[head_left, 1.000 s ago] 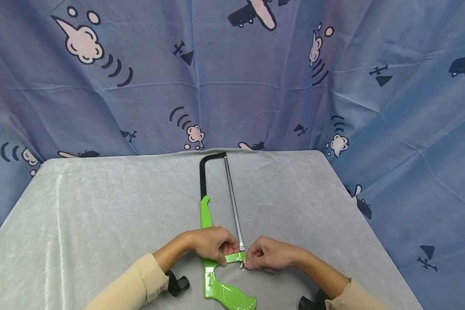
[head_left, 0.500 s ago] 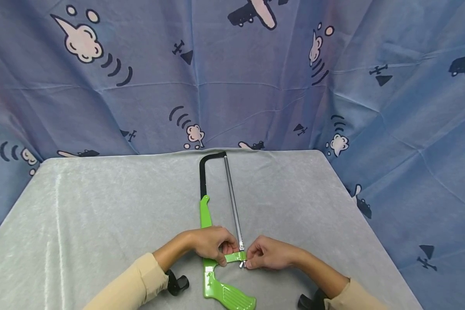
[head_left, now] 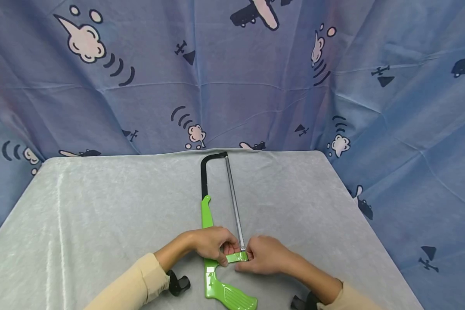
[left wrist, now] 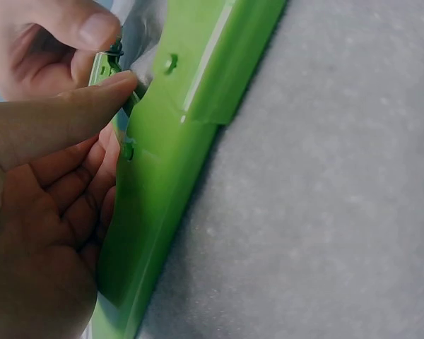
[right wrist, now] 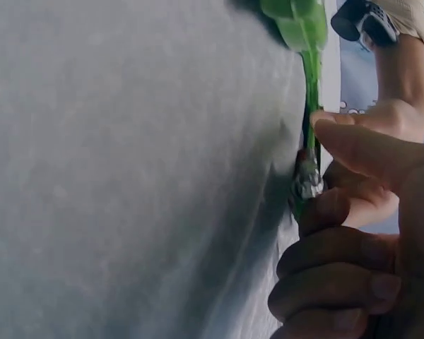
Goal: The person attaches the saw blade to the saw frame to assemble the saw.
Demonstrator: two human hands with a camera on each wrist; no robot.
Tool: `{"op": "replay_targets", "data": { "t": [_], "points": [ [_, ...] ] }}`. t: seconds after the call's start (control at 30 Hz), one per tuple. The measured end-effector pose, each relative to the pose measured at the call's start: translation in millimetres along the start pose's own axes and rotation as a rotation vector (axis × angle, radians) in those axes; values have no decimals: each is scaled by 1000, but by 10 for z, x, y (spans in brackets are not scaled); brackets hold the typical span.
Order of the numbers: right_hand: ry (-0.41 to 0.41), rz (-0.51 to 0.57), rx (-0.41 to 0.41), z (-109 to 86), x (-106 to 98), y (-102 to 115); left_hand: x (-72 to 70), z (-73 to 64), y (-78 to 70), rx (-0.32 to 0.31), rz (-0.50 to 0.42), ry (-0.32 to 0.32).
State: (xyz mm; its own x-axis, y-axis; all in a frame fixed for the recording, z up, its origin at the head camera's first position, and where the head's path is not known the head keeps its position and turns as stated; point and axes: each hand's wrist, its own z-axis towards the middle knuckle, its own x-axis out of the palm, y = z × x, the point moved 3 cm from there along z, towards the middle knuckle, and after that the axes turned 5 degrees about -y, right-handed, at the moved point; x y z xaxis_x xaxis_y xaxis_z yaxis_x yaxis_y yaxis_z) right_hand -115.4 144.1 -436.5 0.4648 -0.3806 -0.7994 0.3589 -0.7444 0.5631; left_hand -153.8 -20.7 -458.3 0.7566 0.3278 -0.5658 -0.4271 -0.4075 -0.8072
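Note:
A hacksaw (head_left: 206,213) with a green handle, black front frame and silver blade lies on the cloth, its front end away from me. My left hand (head_left: 212,242) pinches the short green arm (head_left: 237,257) that runs from the handle to the blade's near end. At the tip of that arm is my right hand (head_left: 269,255), its fingers curled and its thumb reaching across. In the right wrist view, a metal wing nut (right wrist: 307,180) sits between that thumb and the index finger. The thumb hides the nut in the head view.
A grey cloth (head_left: 120,206) covers the table under the saw. Behind and to the right hangs a blue curtain (head_left: 151,60) with printed planes and clouds. Black wrist mounts (head_left: 178,284) sit under both forearms.
My right hand has shifted slightly left and turned, its thumb now swung across below the green arm and over the wing nut. The left hand and hacksaw stay in place.

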Motion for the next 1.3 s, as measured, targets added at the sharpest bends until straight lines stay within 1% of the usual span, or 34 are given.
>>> {"op": "replay_targets", "data": {
  "t": [0.2,0.57,0.83,1.0,1.2,1.3],
  "points": [
    [-52,-49,15,1,31,39,4,0,-4,5,2,-3],
    [-100,-136,26,18,44,74,2,-1,-5,10,13,0],
    [-100,-103,26,14,47,69,8,-2,-5,-6,2,-4],
    [-110,-81,14,11,57,61,13,-1,3,0,1,-5],
    [-112,-25,-8,18,67,36,14,3,12,11,13,-9],
    [-98,8,-20,24,75,16,12,1,14,7,11,-7]
  ]
}}
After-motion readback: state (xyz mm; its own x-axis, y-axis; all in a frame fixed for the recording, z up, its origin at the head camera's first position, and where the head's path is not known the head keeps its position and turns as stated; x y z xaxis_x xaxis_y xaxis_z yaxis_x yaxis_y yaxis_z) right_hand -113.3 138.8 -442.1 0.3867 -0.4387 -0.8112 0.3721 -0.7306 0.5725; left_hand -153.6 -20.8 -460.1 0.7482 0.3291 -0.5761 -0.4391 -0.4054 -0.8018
